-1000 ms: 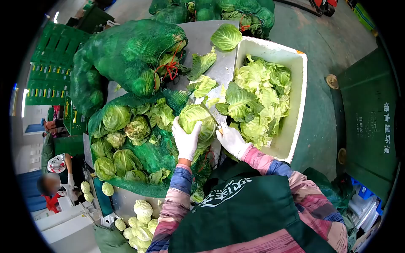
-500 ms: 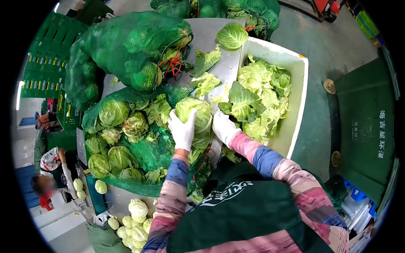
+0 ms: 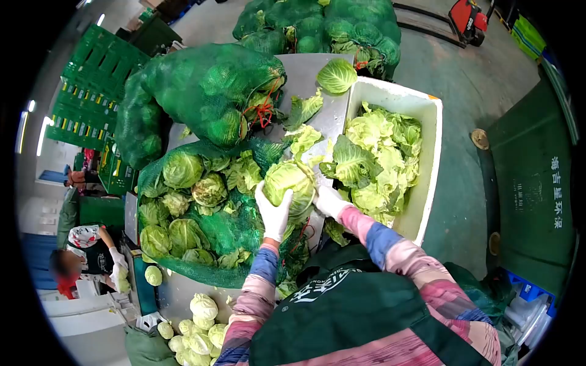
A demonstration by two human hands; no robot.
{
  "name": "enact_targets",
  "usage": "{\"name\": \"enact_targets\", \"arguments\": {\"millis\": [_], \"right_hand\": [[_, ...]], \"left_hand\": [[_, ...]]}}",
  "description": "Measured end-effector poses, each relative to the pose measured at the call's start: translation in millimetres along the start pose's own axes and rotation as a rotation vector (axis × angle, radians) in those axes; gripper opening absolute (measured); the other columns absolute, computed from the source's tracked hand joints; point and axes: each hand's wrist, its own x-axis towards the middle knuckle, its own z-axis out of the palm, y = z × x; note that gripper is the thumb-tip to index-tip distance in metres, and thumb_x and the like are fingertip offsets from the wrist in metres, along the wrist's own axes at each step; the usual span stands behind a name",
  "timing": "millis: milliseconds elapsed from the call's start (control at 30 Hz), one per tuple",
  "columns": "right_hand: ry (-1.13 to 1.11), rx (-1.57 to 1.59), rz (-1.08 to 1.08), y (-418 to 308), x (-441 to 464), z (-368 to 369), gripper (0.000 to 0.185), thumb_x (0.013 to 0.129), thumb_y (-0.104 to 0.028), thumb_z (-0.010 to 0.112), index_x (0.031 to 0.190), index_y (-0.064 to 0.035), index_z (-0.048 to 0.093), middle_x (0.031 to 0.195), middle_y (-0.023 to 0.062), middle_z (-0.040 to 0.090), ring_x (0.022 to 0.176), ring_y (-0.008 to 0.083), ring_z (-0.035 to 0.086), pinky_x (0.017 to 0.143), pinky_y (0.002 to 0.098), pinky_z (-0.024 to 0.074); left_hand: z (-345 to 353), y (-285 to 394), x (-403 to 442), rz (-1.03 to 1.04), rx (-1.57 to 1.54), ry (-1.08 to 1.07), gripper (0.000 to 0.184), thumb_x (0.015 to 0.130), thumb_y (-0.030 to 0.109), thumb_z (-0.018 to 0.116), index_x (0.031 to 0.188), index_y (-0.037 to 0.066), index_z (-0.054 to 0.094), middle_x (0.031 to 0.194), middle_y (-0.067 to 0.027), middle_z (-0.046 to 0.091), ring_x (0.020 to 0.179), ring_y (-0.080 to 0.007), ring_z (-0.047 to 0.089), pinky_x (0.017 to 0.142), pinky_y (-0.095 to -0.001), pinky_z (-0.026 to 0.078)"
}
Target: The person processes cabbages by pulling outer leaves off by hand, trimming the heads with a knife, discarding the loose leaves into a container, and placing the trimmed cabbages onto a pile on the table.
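A pale green cabbage point(image 3: 289, 183) is held between my two white-gloved hands, over the near right edge of an opened green mesh sack point(image 3: 213, 229). My left hand point(image 3: 274, 213) cups its left side, thumb up along the front. At its right side, the fingertips of my right hand point(image 3: 330, 202) press against the outer leaves; part of them is hidden behind the cabbage. Several cabbages lie in the opened sack, one with a browned patch point(image 3: 209, 190). Right of my hands, a white box point(image 3: 434, 152) holds loose leaves point(image 3: 378, 165).
A full mesh sack point(image 3: 201, 88) tied with red string lies behind, on the metal table point(image 3: 305, 67). One cabbage point(image 3: 337, 75) rests by the box corner. Trimmed cabbages point(image 3: 198, 332) are piled at lower left. A green bin point(image 3: 531, 177) stands right; a co-worker point(image 3: 91, 256) is at left.
The cabbage has turned in my hands, and my right fingers have come from slightly apart to touching its side. The whole view has shifted, with things appearing lower. The co-worker's arm has moved.
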Motion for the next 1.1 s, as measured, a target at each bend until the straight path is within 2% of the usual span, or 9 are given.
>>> {"name": "enact_targets", "arguments": {"millis": [300, 367, 433, 533, 633, 700, 867, 900, 1100], "right_hand": [[0.561, -0.275, -0.224, -3, -65, -46, 0.066, 0.087, -0.017, 0.05, 0.147, -0.0141, 0.022, 0.079, 0.0151, 0.062, 0.06, 0.0352, 0.06, 0.055, 0.0462, 0.0482], [0.54, -0.232, -0.245, 2, -68, -35, 0.068, 0.088, -0.019, 0.051, 0.148, -0.016, 0.021, 0.08, 0.0144, 0.062, 0.059, 0.0346, 0.06, 0.055, 0.0465, 0.0478], [0.519, -0.2, -0.251, -2, -73, -37, 0.07, 0.087, -0.02, 0.052, 0.149, -0.0163, 0.018, 0.081, 0.0151, 0.063, 0.062, 0.0337, 0.061, 0.056, 0.0453, 0.048], [0.511, -0.103, -0.077, 8, -66, -61, 0.019, 0.089, -0.023, 0.054, 0.097, -0.0077, 0.062, 0.075, 0.0155, 0.063, 0.06, 0.0328, 0.06, 0.056, 0.0401, 0.0483], [0.485, 0.054, 0.289, 71, -36, -91, 0.034, 0.093, -0.028, 0.043, 0.117, -0.0079, 0.056, 0.073, 0.0192, 0.063, 0.067, 0.032, 0.062, 0.061, 0.0431, 0.049], [0.673, 0.081, 0.344, 144, -16, -98, 0.061, 0.097, -0.034, 0.042, 0.149, -0.0147, 0.017, 0.073, 0.0189, 0.063, 0.063, 0.0261, 0.062, 0.058, 0.0376, 0.0489], [0.395, 0.031, -0.004, 37, -49, -117, 0.045, 0.095, -0.034, 0.046, 0.13, -0.0058, 0.051, 0.085, 0.0183, 0.066, 0.075, 0.0313, 0.065, 0.068, 0.0398, 0.0508], [0.814, -0.189, -0.608, 61, -21, -84, 0.042, 0.094, -0.031, 0.046, 0.127, -0.0066, 0.054, 0.09, 0.0167, 0.066, 0.077, 0.0321, 0.065, 0.073, 0.0399, 0.0517], [0.317, -0.544, -0.32, -10, -39, -85, 0.054, 0.095, -0.032, 0.043, 0.138, -0.0005, 0.037, 0.071, 0.0129, 0.065, 0.061, 0.031, 0.063, 0.054, 0.0416, 0.0511]], "left_hand": [[46, 45, -15, -0.418, -0.832, -0.218, 0.074, 0.081, 0.022, 0.074, 0.136, -0.002, 0.031, 0.132, -0.0147, 0.044, 0.117, -0.0204, 0.049, 0.099, -0.0306, 0.039], [60, 49, -20, -0.802, -0.63, -0.194, 0.069, 0.083, 0.026, 0.07, 0.135, 0.013, 0.026, 0.134, -0.0125, 0.041, 0.113, -0.032, 0.053, 0.08, -0.0519, 0.054], [63, 43, -25, -0.815, -0.683, -0.175, 0.073, 0.082, 0.025, 0.071, 0.134, 0.014, 0.022, 0.136, -0.0135, 0.038, 0.113, -0.0356, 0.052, 0.078, -0.0566, 0.053], [54, 24, -22, -0.833, -0.751, -0.261, 0.068, 0.081, 0.023, 0.072, 0.134, 0.013, 0.029, 0.135, -0.015, 0.042, 0.114, -0.0363, 0.052, 0.081, -0.059, 0.051], [43, 24, -21, -0.836, -0.831, -0.271, 0.064, 0.082, 0.022, 0.071, 0.133, 0.012, 0.033, 0.134, -0.0151, 0.043, 0.115, -0.0365, 0.053, 0.082, -0.0594, 0.051], [39, 30, -16, -0.857, -0.83, -0.26, 0.061, 0.083, 0.021, 0.069, 0.132, 0.012, 0.034, 0.134, -0.0149, 0.043, 0.114, -0.0365, 0.053, 0.083, -0.0591, 0.051], [42, 32, -2, -0.879, -0.716, -0.301, 0.072, 0.076, 0.022, 0.076, 0.131, 0.011, 0.031, 0.129, -0.0137, 0.047, 0.108, -0.0327, 0.057, 0.078, -0.0506, 0.055], [40, 43, -1, -0.875, -0.644, -0.272, 0.074, 0.074, 0.02, 0.078, 0.131, 0.008, 0.032, 0.127, -0.014, 0.049, 0.107, -0.0307, 0.058, 0.08, -0.047, 0.054], [73, 11, -2, -0.43, -0.635, -0.212, 0.072, 0.072, 0.018, 0.081, 0.129, 0.002, 0.04, 0.119, -0.0138, 0.056, 0.104, -0.0245, 0.059, 0.081, -0.0406, 0.054]]}}
